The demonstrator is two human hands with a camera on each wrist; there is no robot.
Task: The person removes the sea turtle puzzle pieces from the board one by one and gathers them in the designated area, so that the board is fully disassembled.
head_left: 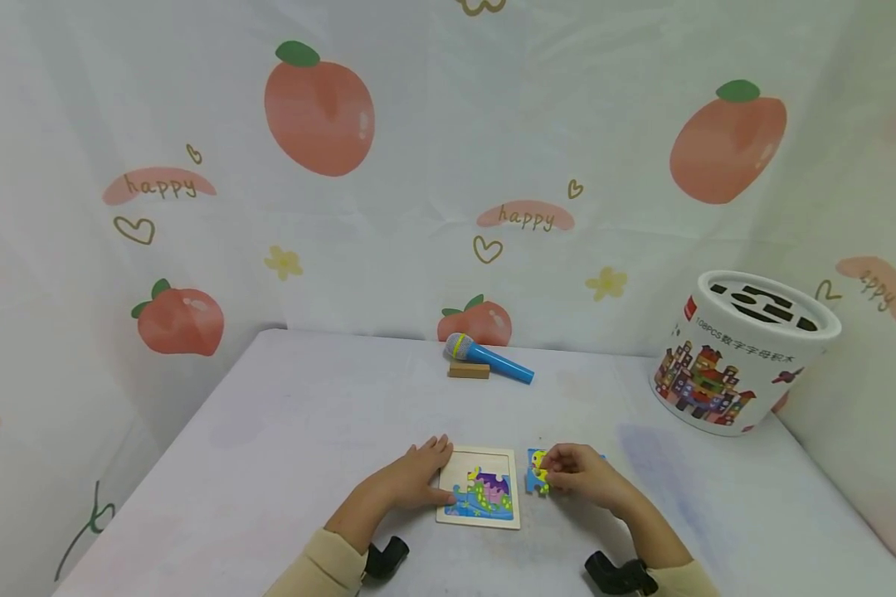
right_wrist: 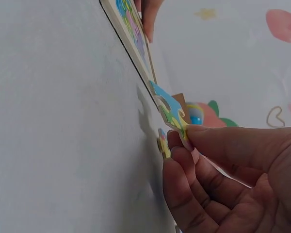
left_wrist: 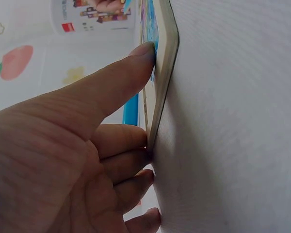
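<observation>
A square wooden puzzle tray (head_left: 478, 525) lies on the table, its lower part filled with colourful pieces and its upper part bare wood. My left hand (head_left: 416, 479) rests at the tray's left side, thumb (left_wrist: 144, 52) on the rim and fingers along the edge. My right hand (head_left: 584, 474), just right of the tray, pinches a blue, green and yellow puzzle piece (right_wrist: 172, 108) between thumb and fingertips, tilted above the table. Another piece (right_wrist: 163, 144) shows low behind those fingertips. A bit of blue peeks out beyond the right hand, mostly hidden.
Toward the back of the table lie a blue toy microphone (head_left: 499, 362) and a small brown wooden block (head_left: 468, 371). A large white bucket of building blocks (head_left: 739, 356) stands at the back right. A fruit-printed cloth (head_left: 388, 249) hangs behind the table.
</observation>
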